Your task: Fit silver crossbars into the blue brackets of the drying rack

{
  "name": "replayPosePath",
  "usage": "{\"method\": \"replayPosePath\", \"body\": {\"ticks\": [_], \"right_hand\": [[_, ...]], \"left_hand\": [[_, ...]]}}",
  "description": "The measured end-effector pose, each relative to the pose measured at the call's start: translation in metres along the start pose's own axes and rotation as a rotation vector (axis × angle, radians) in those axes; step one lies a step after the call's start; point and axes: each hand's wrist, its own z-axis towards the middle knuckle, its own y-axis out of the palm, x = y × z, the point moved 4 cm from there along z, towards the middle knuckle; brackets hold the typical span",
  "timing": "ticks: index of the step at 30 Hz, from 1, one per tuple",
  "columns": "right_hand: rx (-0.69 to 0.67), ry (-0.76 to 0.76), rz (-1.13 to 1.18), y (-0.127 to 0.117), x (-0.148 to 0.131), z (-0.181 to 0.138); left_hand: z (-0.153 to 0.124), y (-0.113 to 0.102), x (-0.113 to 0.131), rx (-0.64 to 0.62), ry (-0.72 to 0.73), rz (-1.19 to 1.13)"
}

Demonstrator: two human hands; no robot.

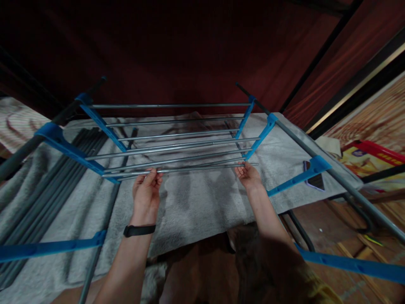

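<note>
My left hand [147, 192], with a black band on its wrist, pinches a thin grey metal tube [196, 169] near its left end. Closer to the other end, the curled fingers of my right hand [249, 175] are closed on the same tube. It lies almost level along the near side of a rack, whose several crossbars [177, 148] run between blue plastic brackets. The left bracket [72, 155] and the right bracket [265, 135] clip onto long grey poles. Whether the held tube's left end touches the left bracket, I cannot tell.
Several loose grey tubes [53, 194] lie at the left on a pale fleecy blanket [196, 207]. More blue arms [297, 175] jut from the poles on both sides. A phone [313, 177] rests at the right, near a red and yellow box [367, 158]. Dark red fabric [177, 55] hangs behind.
</note>
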Motion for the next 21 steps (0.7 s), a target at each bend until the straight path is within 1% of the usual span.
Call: {"method": "replayPosePath", "body": {"ticks": [5, 10, 13, 21], "right_hand": [[-0.011, -0.029, 0.022, 0.002, 0.000, -0.003], [-0.039, -0.041, 0.025, 0.005, 0.000, -0.004], [-0.055, -0.039, 0.029, 0.006, 0.002, -0.003], [-0.111, -0.007, 0.007, 0.008, 0.007, -0.001]], "left_hand": [[-0.002, 0.004, 0.002, -0.028, 0.025, 0.012], [-0.007, 0.010, -0.004, -0.129, 0.023, 0.093], [-0.010, 0.012, -0.007, -0.170, -0.005, 0.117], [-0.012, 0.013, -0.013, -0.188, -0.065, 0.124]]}}
